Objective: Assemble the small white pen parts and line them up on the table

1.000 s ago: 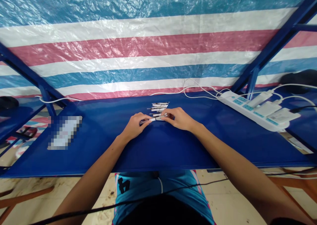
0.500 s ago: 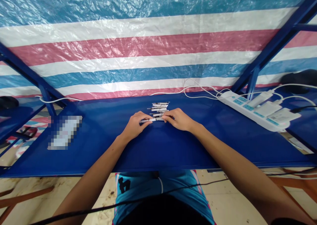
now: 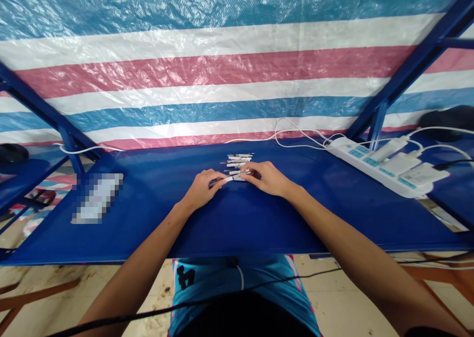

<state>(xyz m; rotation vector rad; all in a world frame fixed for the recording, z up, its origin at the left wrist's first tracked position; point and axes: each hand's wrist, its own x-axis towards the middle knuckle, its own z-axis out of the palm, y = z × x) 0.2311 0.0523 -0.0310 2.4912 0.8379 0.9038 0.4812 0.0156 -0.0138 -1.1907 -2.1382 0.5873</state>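
Between my two hands is a slim white pen point(image 3: 230, 178) with a dark section near its left end. My left hand point(image 3: 204, 189) is closed on its left end, thumb and fingers pinched together. The right end sits in the pinch of my right hand point(image 3: 267, 178), whose fingertips partly hide it. Just beyond my fingers, several similar white pens point(image 3: 239, 158) with dark thin tips lie in a loose stack on the blue table point(image 3: 237, 223). My right fingers overlap the nearest of them in view.
A white power strip point(image 3: 381, 165) with plugged-in chargers lies on the right. White cables point(image 3: 296, 129) run along the back edge. At left lies a pale blurred rectangle point(image 3: 97, 198). A striped plastic sheet point(image 3: 237, 65) hangs behind, between blue metal posts point(image 3: 70, 149).
The right end of the held pen has risen slightly, and my right fingers have shifted a little on it. My left hand stays nearly in place.
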